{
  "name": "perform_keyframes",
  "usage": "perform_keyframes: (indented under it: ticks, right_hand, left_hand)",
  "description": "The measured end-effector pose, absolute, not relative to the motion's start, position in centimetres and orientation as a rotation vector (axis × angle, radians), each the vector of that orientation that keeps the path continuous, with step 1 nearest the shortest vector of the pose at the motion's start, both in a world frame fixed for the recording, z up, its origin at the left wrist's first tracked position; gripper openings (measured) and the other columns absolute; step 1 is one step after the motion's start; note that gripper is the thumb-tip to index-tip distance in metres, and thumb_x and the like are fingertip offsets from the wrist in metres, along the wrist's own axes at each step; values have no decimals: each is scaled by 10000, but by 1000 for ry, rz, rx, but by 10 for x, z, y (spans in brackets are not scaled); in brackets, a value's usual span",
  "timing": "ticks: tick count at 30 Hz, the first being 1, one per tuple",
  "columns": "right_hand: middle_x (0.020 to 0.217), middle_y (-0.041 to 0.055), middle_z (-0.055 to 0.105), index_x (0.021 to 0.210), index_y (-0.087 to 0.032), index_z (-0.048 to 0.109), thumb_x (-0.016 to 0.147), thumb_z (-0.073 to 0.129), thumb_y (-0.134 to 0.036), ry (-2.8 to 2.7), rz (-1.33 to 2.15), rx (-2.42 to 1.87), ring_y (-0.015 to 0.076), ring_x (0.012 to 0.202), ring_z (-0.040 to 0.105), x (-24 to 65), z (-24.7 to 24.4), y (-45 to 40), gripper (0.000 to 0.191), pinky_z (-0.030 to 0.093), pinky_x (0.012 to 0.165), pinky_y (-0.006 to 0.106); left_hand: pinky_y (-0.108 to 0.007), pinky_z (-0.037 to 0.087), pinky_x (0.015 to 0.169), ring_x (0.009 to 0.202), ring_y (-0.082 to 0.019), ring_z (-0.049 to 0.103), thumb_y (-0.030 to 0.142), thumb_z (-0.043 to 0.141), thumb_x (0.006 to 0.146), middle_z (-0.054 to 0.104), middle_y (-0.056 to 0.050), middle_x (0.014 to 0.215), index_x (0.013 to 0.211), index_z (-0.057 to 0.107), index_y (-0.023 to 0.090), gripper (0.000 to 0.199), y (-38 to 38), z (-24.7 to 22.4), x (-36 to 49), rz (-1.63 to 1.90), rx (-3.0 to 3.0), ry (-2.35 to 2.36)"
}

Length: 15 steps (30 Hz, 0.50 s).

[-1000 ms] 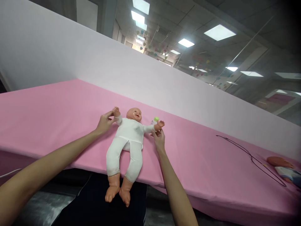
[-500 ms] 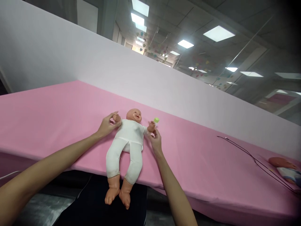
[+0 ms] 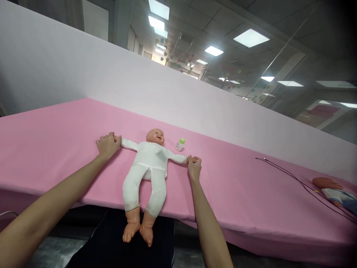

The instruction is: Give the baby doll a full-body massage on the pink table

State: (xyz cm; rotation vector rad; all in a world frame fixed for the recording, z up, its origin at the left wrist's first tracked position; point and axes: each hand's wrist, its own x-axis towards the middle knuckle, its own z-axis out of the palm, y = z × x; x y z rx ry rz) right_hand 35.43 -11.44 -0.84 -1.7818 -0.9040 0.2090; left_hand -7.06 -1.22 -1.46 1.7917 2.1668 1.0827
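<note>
A baby doll (image 3: 153,158) in white clothes lies on its back on the pink-covered table, arms stretched out to both sides. Its bare feet hang over the near edge. My left hand (image 3: 108,145) is closed around the doll's hand on the left, hiding most of it. On the other side my right hand (image 3: 194,167) grips the doll's other hand between thumb and fingers. Behind that outstretched arm stands a small bottle (image 3: 180,144) with a light green cap, touched by neither hand.
The pink table cover (image 3: 228,193) runs along a white partition (image 3: 195,100). Toward the right lie dark cables (image 3: 287,174) and, at the far right, a second doll (image 3: 331,191) in white and blue. A reflective pane with ceiling lights rises above the partition.
My hands have moved apart, drawing the doll's bent arms out straight to either side. The small bottle, earlier mostly hidden behind the doll's hand, now shows fully.
</note>
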Motion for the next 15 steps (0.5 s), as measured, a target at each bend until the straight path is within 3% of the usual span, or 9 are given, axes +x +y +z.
perform_keyframes:
  ticks: [6,9,12,15]
  right_hand:
    - [1022,145,683,946,-173,689,955,521,-517,-1081,143,-2086,283,910,667,355,-9,-121,383,496,807,369]
    - [1206,188,627,1113,-164,722,950,545,-508,-1093,66,-2139,324,1042,659,361,-11,-120,419,496,880,419]
    - [1319,203,585,1263,-178,699,919,594,-523,-1177,-59,-2003,361,1138,634,369,-9,-115,499,503,921,457]
    - [1342,191,601,1252,-187,710,923,578,-552,-1295,-57,-1895,367,1153,637,374,0,-103,509,517,944,484]
  left_hand:
    - [-584,408,967,1199,-472,530,442,388,1003,643,-301,1260,1174,740,70,540,-11,-25,-73,872,1871,2358]
    - [-629,396,998,1285,-495,465,425,422,993,559,-304,1406,1312,683,78,538,-14,-19,-70,1055,1907,2289]
    - [-644,353,1100,1394,-461,401,420,477,987,499,-249,1511,1462,578,135,563,-25,4,-49,1460,2096,1885]
    - [-565,378,1164,1348,-379,507,450,533,988,592,-177,1428,1402,630,193,497,-42,35,-1,1604,2179,1231]
